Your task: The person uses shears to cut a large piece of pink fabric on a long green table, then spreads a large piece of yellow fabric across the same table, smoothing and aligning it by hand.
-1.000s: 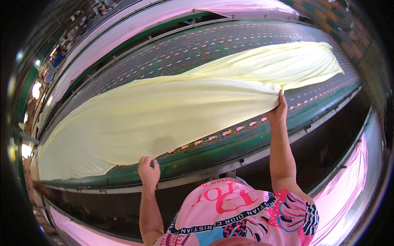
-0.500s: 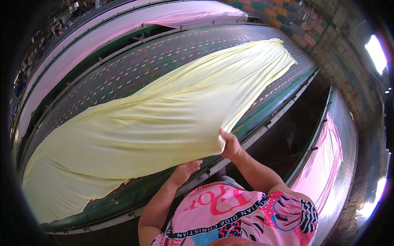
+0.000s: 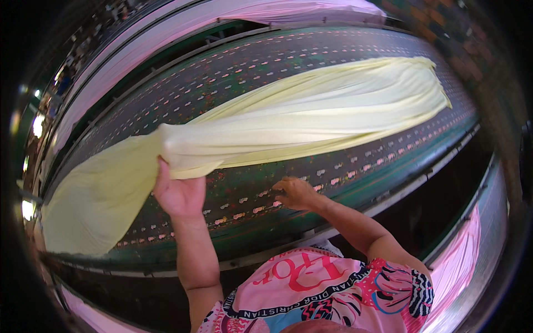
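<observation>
Holding the yellow cloth (image 3: 311, 116) is the left hand (image 3: 181, 193)

A dim, blurred brick wall (image 3: 463, 47) rises beyond the dark worktop's (image 3: 233, 83) right end, while bright lights (image 3: 38, 126) glow past its left.

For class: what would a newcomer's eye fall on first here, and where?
The long, pale yellow cloth stands out first, stretching across the middle of the dark, speckled table. Left of centre, the left hand reaches under the yellow cloth's near edge. Pink cloth catches the eye too, along the top of the picture.
</observation>
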### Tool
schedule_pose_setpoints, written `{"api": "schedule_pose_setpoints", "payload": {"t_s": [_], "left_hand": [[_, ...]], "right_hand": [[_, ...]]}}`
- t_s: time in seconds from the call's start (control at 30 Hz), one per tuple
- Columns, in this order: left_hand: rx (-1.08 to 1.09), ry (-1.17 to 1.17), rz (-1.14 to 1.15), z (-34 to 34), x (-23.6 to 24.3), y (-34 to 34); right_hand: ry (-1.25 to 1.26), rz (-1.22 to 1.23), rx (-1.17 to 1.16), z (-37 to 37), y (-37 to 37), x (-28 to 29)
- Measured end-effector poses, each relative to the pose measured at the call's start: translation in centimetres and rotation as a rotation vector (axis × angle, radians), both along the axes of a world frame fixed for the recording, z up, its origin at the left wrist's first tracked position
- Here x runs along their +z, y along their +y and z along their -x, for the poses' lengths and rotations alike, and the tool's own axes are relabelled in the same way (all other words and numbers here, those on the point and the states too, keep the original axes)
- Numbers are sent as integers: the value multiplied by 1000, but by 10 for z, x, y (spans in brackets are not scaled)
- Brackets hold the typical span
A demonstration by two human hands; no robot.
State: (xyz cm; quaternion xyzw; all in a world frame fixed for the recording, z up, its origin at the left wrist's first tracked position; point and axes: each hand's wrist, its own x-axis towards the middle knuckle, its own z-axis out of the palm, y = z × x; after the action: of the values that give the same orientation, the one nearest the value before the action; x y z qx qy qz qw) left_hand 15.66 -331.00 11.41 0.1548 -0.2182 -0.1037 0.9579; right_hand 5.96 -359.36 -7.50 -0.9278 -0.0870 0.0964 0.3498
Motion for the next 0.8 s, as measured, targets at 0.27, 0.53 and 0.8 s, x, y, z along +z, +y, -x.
{"api": "schedule_pose_setpoints", "payload": {"t_s": [0.27, 0.53, 0.8], "left_hand": [[190, -72, -116, 23, 64, -8], [440, -83, -276, 80, 37, -8], [173, 861, -346, 60, -81, -103]], "right_hand": [[-505, 155, 19, -160, -107, -103], [-288, 556, -289, -212, -231, -30], [-330, 498, -543, -213, -311, -71]]}}
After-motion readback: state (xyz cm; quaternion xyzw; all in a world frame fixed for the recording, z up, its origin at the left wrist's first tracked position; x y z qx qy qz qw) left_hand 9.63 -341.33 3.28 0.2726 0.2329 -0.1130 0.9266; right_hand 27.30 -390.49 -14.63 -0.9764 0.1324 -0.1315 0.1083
